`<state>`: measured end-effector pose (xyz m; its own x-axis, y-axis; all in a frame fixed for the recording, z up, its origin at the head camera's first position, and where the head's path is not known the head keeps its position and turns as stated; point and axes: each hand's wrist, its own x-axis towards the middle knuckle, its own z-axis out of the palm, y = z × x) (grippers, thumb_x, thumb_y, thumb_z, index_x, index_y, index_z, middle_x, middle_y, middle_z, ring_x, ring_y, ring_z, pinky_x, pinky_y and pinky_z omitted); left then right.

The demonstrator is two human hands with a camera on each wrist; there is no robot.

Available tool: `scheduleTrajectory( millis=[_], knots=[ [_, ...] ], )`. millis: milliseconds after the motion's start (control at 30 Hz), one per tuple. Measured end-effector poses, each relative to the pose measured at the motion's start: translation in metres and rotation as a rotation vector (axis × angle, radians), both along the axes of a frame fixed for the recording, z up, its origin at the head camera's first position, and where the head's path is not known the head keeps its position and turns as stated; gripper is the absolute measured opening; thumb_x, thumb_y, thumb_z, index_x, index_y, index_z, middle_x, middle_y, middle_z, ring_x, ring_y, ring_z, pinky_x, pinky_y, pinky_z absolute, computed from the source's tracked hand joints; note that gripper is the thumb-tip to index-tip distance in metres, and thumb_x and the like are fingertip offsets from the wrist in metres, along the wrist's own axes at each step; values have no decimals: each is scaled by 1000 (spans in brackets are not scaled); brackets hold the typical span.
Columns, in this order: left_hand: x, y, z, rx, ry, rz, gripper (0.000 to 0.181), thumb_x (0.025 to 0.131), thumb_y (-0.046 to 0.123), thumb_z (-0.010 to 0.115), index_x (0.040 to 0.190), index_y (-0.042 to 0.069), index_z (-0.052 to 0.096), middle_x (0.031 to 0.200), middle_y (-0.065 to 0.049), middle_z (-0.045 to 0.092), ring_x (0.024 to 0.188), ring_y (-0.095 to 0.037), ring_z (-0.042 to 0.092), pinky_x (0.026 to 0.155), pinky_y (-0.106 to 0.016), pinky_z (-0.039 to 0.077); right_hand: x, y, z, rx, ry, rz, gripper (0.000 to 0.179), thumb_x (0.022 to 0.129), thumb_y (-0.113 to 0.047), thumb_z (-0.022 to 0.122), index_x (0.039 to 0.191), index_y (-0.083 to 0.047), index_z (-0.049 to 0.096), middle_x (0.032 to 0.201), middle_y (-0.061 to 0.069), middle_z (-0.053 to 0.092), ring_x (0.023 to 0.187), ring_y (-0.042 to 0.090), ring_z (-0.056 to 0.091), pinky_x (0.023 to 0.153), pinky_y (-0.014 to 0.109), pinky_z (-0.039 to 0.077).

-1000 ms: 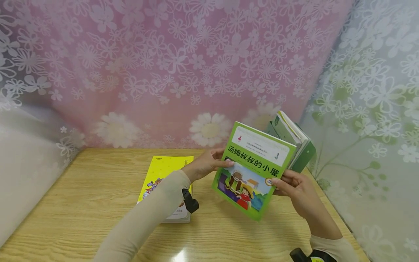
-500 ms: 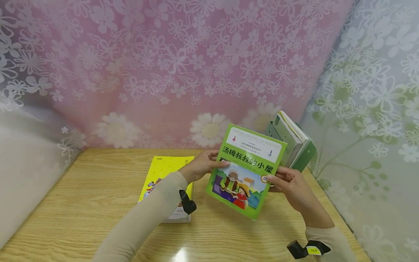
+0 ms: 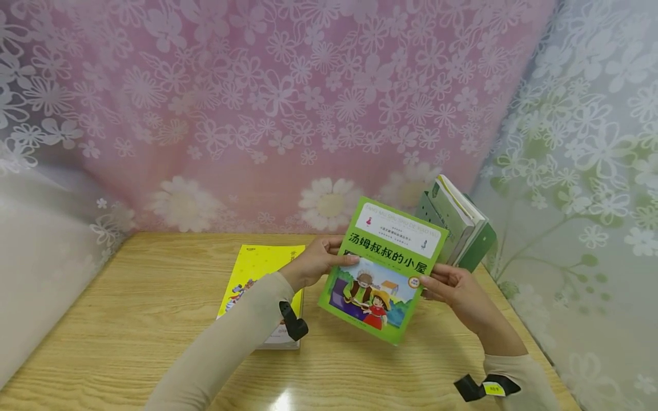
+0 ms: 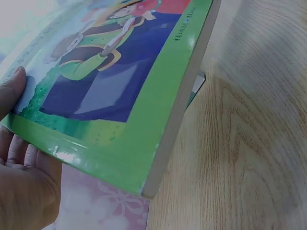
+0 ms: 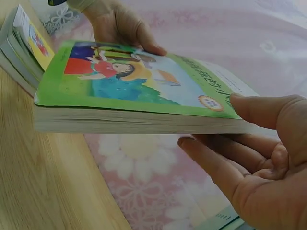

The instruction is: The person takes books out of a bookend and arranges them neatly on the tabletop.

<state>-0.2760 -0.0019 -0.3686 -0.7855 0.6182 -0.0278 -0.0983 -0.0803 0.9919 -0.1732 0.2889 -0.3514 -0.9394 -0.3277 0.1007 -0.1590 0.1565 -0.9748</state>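
Green paperback point(image 3: 382, 272), white top panel point(image 3: 397, 233), black title point(image 3: 387, 253), cartoon figures point(image 3: 376, 313); left fingers point(image 3: 345, 260), right fingers point(image 3: 436, 286) pinch opposite edges.

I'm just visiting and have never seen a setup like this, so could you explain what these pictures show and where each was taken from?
There is no robot here: these are a person's two bare hands. The wide view comes from a camera worn on the head, looking forward and down. The two close-ups come from cameras worn on the wrists, one for each hand.

The left hand and right hand hold a green book between them, tilted above the wooden table. Each thumb is on the front cover, with fingers behind.

To the left, a yellow book lies face up, partly hidden by the left sleeve. At the back right is a leaning group of books with green sides.
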Motion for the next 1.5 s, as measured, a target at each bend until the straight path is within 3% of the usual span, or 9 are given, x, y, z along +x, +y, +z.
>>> scheduleTrajectory(
  millis=[167,400,600,833,933,1067,1133,1267,1500],
  knots=[
    [0,-4,-2,-10,-10,21,41,89,10,68,130,8,61,111,-14,70,91,-23,69,81,-41,56,3,9,-2,10,-8,-33,57,101,-12,49,142,18,24,118,-15,62,109,6,61,90,23,51],
    [-2,-17,-6,-28,-21,84,41,89,13,69,129,8,61,110,-12,70,91,-22,69,82,-40,56,7,27,-7,104,89,-52,44,101,-11,48,141,6,41,127,-11,60,115,3,57,90,19,49],
    [-4,-34,-12,-21,-60,131,41,89,15,69,129,7,61,108,-11,71,90,-22,70,81,-39,56,13,46,-10,122,121,-66,42,101,-7,46,141,8,40,128,-15,59,116,0,55,90,15,48],
    [-6,-55,-17,12,-88,181,43,90,15,68,131,6,59,107,-7,71,90,-21,69,80,-37,57,18,62,-9,316,86,-240,50,102,-25,48,145,-1,39,131,-21,53,116,-15,43,84,7,40],
    [-5,-64,-18,36,-104,196,44,91,14,67,132,5,57,106,-6,71,90,-21,70,80,-37,57,19,68,-9,357,65,-304,55,101,-31,48,147,-4,36,134,-20,51,117,-17,38,96,19,41],
    [-4,-78,-19,44,-124,219,47,90,16,68,134,6,55,107,-5,71,93,-21,70,81,-38,57,19,73,-11,350,65,-372,61,101,-33,49,150,-4,29,134,-22,50,114,-19,40,101,23,40],
    [-4,-86,-20,41,-133,235,48,90,18,69,134,7,55,107,-5,71,93,-21,70,81,-38,57,17,74,-12,341,72,-404,64,100,-35,49,151,-3,27,130,-27,50,110,-21,42,90,8,40],
    [-3,-101,-23,55,-144,270,46,90,17,69,133,6,56,103,-3,72,92,-20,70,79,-37,57,11,76,-13,286,78,-445,66,99,-35,52,150,0,27,124,-31,52,105,-22,45,83,3,38],
    [0,-133,-30,79,-199,319,26,93,14,64,119,16,64,96,-1,73,87,-19,70,75,-35,58,2,80,-13,355,50,-511,69,97,-43,51,151,-5,28,142,-10,48,115,-13,45,89,7,41]
  ],
)
